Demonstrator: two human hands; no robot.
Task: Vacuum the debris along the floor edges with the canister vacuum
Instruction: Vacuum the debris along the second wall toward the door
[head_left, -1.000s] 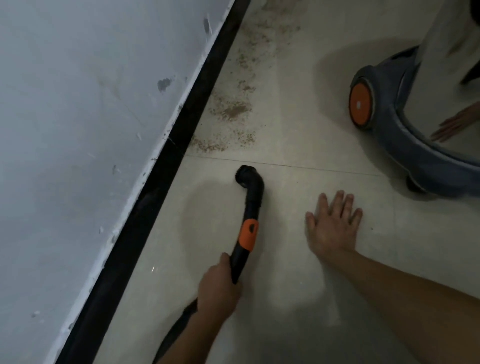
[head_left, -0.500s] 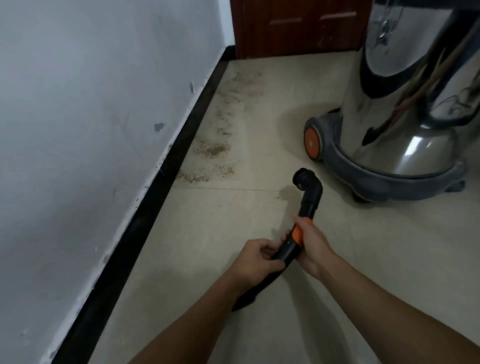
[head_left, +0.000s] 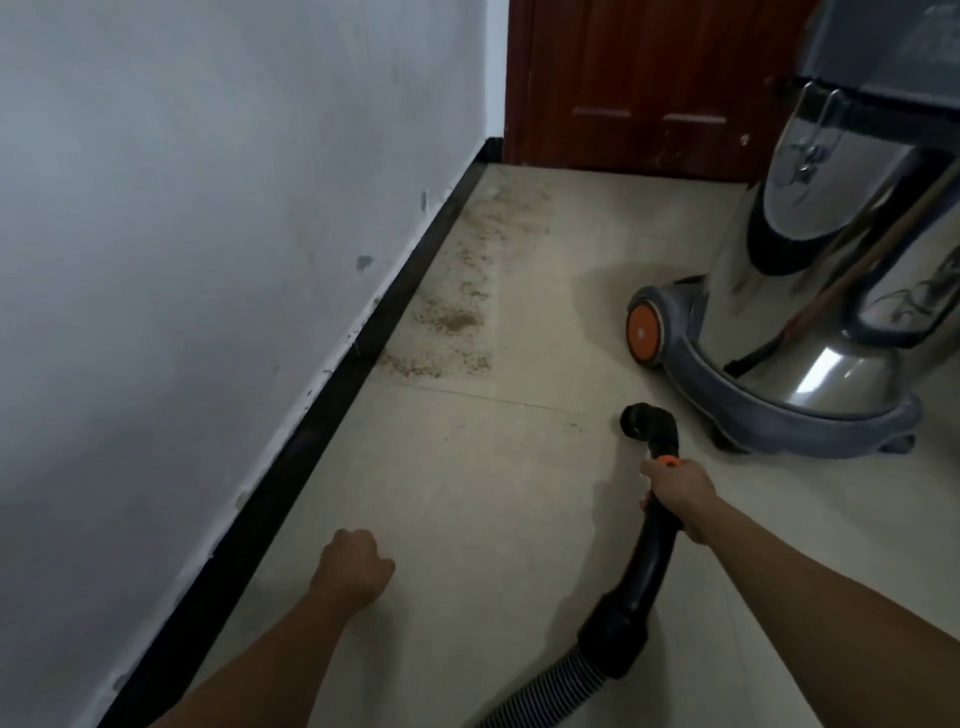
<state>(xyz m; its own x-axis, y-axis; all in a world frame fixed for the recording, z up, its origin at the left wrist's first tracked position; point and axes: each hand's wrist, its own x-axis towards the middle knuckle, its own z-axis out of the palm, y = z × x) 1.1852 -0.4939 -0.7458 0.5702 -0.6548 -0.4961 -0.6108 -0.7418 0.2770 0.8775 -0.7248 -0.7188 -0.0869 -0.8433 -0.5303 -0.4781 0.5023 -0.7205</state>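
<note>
Left hand (head_left: 356, 564) off hose handle (head_left: 655, 540) since half second ago; now apart from it, fingers curled, empty, nearer baseboard (head_left: 311, 441). Right hand (head_left: 678, 488) alone grips handle below orange collar (head_left: 670, 461); second ago lay flat on floor (head_left: 467, 493). View tilted up, more door (head_left: 649, 78) in sight.

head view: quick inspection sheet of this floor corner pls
surface: pale tiled floor, brown debris strewn beside the black baseboard
job's things: canister vacuum stands at right; black wand, nozzle short of the debris
clutter: nothing seen
grippers: right hand grips the wand; left hand curled, holds nothing
cables: ribbed hose runs off the bottom edge
surroundings: grey wall left, dark red door ahead
</note>
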